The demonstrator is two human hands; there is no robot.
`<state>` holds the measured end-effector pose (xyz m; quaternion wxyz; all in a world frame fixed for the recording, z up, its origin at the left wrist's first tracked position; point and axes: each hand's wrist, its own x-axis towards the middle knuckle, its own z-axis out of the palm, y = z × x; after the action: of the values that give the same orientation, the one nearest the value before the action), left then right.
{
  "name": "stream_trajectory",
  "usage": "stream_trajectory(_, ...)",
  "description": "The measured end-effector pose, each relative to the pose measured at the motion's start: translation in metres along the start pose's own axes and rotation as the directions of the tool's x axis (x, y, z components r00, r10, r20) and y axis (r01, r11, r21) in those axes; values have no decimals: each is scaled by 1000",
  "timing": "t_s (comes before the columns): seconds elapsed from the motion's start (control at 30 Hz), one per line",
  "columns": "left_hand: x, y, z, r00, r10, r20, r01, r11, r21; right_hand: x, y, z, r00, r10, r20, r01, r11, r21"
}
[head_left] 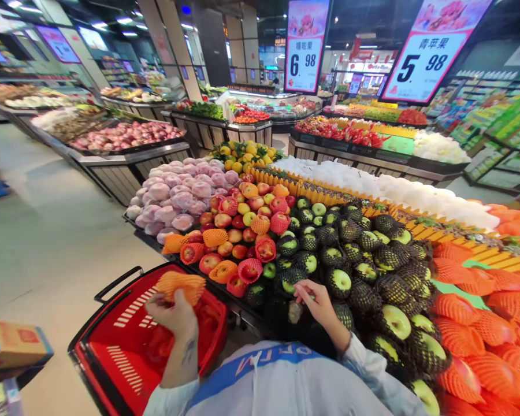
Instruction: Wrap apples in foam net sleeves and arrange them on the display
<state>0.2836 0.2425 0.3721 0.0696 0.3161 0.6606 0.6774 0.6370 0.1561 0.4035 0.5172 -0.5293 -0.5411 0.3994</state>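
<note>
Left hand (175,315) clasping orange-netted fruit (181,286), right hand (317,301) half-open on black-netted apples (340,281)

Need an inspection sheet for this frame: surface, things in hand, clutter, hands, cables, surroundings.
Surface: sloped display stand, piled with fruit.
Things in hand: orange foam net held above the red basket; green apples in black nets by the other hand.
Clutter: cardboard box at lower left.
Hands: left hand grips the orange foam net; right hand rests among the green apples, grip unclear.
Cables: nothing seen.
Surroundings: red apples, some in nets; price signs overhead; more produce stands behind; pale floor.
</note>
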Motion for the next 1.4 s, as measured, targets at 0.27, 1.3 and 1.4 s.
stream_trajectory(0.27,-80,49,45,844,229,485,-113,960,-257,12,40,7,988,17,-151,4,990,140)
stream_trajectory(1.3,-24,36,134,384,20,923,-436,885,162,26,38,-19,957,116,-267,-61,977,207)
stream_trajectory(1.4,5,18,159,333,-44,942,-581,777,242,30,45,-16,943,95,-320,-24,975,220)
